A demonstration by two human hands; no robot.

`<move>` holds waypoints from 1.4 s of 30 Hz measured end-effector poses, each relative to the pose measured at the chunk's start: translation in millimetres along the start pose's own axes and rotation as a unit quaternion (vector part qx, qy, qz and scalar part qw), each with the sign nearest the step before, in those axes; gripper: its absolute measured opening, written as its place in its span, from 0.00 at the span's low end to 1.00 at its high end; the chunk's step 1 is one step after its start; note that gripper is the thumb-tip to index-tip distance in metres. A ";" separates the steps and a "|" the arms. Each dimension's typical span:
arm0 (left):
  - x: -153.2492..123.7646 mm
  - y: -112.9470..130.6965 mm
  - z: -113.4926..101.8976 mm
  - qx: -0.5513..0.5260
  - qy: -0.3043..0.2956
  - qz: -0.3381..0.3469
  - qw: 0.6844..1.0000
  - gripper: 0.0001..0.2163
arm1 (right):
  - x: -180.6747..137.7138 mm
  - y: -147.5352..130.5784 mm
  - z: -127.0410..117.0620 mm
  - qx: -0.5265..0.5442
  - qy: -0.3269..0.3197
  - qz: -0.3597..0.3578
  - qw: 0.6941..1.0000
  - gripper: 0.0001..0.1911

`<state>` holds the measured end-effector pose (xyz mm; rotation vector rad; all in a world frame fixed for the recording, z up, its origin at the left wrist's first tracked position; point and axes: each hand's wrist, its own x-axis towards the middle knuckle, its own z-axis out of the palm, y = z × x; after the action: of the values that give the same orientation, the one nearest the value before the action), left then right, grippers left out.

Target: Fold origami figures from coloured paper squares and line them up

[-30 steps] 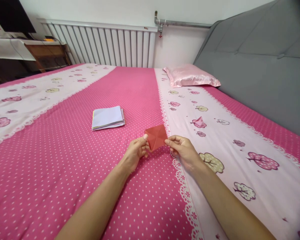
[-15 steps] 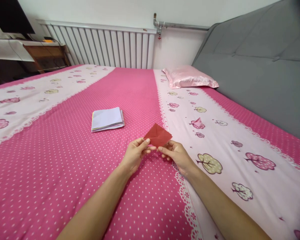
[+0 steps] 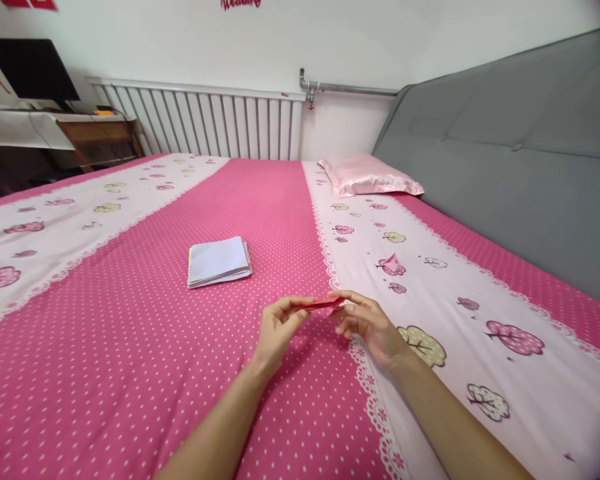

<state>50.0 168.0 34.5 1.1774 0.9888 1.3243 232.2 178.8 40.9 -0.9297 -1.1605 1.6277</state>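
Note:
A folded piece of red paper (image 3: pixel 321 304) is held above the bed, turned nearly edge-on to me so that it shows as a thin strip. My left hand (image 3: pixel 279 328) pinches its left end between thumb and fingers. At the right end, the fingers of my right hand (image 3: pixel 367 323) are curled around the paper's edge, the index finger lying along the top. Beyond my left hand lies a stack of paper sheets (image 3: pixel 219 260), white on top with a yellow edge showing. A small pink folded paper piece (image 3: pixel 393 262) stands on the printed tree pattern to the right.
The bed's pink dotted sheet (image 3: pixel 130 347) with pale printed bands spreads under my hands. A pink pillow (image 3: pixel 370 177) lies by the grey headboard (image 3: pixel 505 160). A white radiator (image 3: pixel 205 120) lines the wall. At far left, a monitor (image 3: pixel 33 70) stands on a desk.
The red paper has tipped from a flat diamond facing me to nearly edge-on. My right hand has moved up to its right end. The view has tilted upward.

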 end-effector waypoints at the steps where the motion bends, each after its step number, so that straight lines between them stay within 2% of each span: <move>1: -0.6 0.4 -0.3 0.000 -0.010 0.012 1.000 0.07 | 0.3 -0.4 -0.7 0.014 -0.003 0.000 1.000 0.17; 4: -2.0 0.4 -0.6 -0.009 -0.033 0.041 0.999 0.08 | 1.9 -0.1 -1.8 0.032 0.002 -0.004 0.999 0.15; 14: -2.6 -1.0 -1.1 0.040 -0.054 0.087 0.994 0.08 | 4.1 4.3 -1.5 0.012 0.007 -0.013 1.000 0.07; 20: -5.7 -2.2 -1.2 0.094 -0.089 0.156 0.979 0.11 | 6.4 8.5 -3.6 -0.056 0.001 -0.084 0.995 0.07; 25: -8.4 -2.1 3.0 0.131 -0.073 0.200 0.968 0.18 | 7.0 12.4 -6.5 -0.134 0.008 -0.130 0.982 0.07; 30: -9.1 -6.1 4.5 0.080 -0.020 0.169 0.982 0.14 | 3.1 12.4 -2.2 -0.145 0.011 -0.162 0.976 0.07; 34: -9.7 -11.2 2.0 -0.003 0.026 0.092 0.995 0.05 | 0.3 11.9 4.2 -0.155 0.012 -0.173 0.973 0.08; 38: -13.9 -12.6 1.1 -0.043 0.078 0.030 0.996 0.06 | -3.0 15.3 12.3 -0.169 0.021 -0.185 0.968 0.08; 42: -19.3 -12.6 2.2 -0.085 0.096 0.006 0.992 0.08 | -6.8 26.3 22.5 -0.135 0.080 -0.160 0.975 0.09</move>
<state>53.5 150.0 20.4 0.9415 0.9849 1.5207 207.3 162.1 22.4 -0.9659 -1.3614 1.1357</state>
